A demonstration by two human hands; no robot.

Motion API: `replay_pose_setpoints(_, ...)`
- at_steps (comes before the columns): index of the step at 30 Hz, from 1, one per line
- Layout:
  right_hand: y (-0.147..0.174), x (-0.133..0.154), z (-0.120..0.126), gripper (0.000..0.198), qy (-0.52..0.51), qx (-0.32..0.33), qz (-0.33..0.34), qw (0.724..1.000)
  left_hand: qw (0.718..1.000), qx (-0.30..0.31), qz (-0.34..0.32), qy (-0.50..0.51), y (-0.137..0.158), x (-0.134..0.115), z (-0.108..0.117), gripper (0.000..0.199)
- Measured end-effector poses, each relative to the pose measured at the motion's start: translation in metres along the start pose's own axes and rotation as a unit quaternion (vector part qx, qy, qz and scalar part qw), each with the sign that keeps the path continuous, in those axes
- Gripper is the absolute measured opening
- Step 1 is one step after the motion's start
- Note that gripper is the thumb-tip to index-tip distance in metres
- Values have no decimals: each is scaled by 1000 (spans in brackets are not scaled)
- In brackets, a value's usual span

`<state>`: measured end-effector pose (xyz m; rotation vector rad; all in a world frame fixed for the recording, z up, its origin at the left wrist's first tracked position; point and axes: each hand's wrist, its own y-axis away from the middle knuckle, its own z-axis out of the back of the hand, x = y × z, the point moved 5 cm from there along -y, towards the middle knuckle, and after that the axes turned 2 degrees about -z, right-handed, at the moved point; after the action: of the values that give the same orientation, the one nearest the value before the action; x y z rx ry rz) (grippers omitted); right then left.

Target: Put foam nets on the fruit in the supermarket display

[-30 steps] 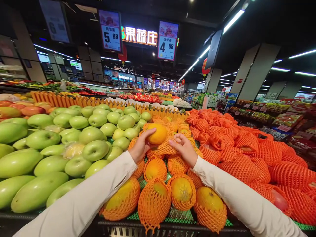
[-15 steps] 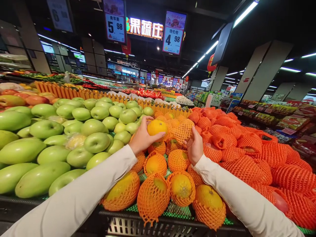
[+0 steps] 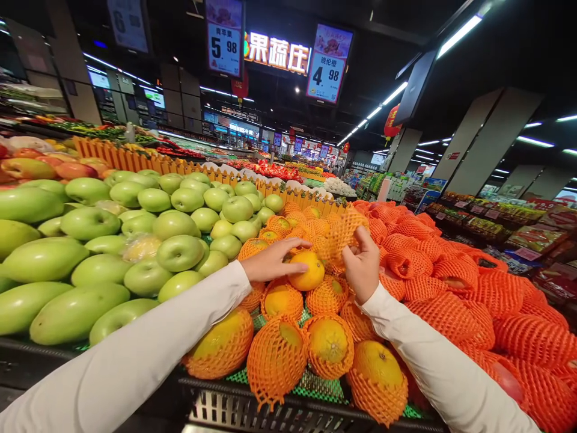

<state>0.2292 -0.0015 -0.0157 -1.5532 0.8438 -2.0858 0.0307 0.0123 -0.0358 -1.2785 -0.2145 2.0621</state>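
Observation:
A bare orange (image 3: 310,271) sits low among the netted oranges. My left hand (image 3: 273,260) is at its left side, fingers stretched out above it and thumb against its edge, no longer wrapped around it. Pinched in my right hand (image 3: 364,264) is an empty orange foam net sleeve (image 3: 341,236), raised over the pile and slightly blurred. Below both hands lie several oranges in foam nets, such as a netted orange (image 3: 277,361) at the front and another netted orange (image 3: 331,340) beside it.
Green apples (image 3: 180,252) fill the left side. Fruit in red foam nets (image 3: 455,307) is heaped on the right. A black crate edge (image 3: 252,409) runs along the front, and a low orange fence (image 3: 180,167) stands behind. Price screens (image 3: 329,63) hang above.
The bare orange has come down and right onto the pile, and my left hand's fingers have straightened off it. My right hand has lifted the net sleeve slightly up and to the right.

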Motion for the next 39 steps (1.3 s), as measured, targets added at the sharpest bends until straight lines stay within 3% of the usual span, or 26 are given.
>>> replay_pose_setpoints(3, 11, 13, -5, 23, 148, 2, 91, 985, 991, -66, -21, 111, 2, -15, 8, 31)
replay_pose_setpoints(6, 26, 24, -20, 31, 248, 75, 142, 955, 983, -66, -15, 170, 3, -25, 8, 25)
replay_pose_setpoints(11, 39, 43, -29, 27, 407, 179, 59, 894, 971, 5, 78, 228, 0, -18, -6, 41)
replay_pose_setpoints(14, 39, 50, -25, 24, 453, 237, -3, 859, 960, 39, 146, 238, 1, -11, -13, 46)
replay_pose_setpoints(17, 36, 48, -23, 27, 474, 274, -28, 836, 962, 41, 162, 214, 2, -11, -15, 46)
replay_pose_setpoints(23, 35, 43, -28, 29, 447, 230, 13, 864, 958, -48, 205, 193, 2, 7, -9, 42)
replay_pose_setpoints(27, 37, 43, -27, 24, 449, 249, 2, 858, 955, -73, 228, 175, 2, 21, -6, 36)
replay_pose_setpoints(32, 27, 28, -26, 51, 387, 296, -24, 873, 959, -67, 218, 168, 2, 16, -7, 33)
replay_pose_setpoints(36, 26, 9, -35, 70, 294, 294, -16, 909, 960, -89, 221, 144, 2, 13, -3, 32)
replay_pose_setpoints(39, 23, 1, -37, 66, 230, 267, -26, 936, 954, -117, 242, 135, 2, 17, 1, 28)
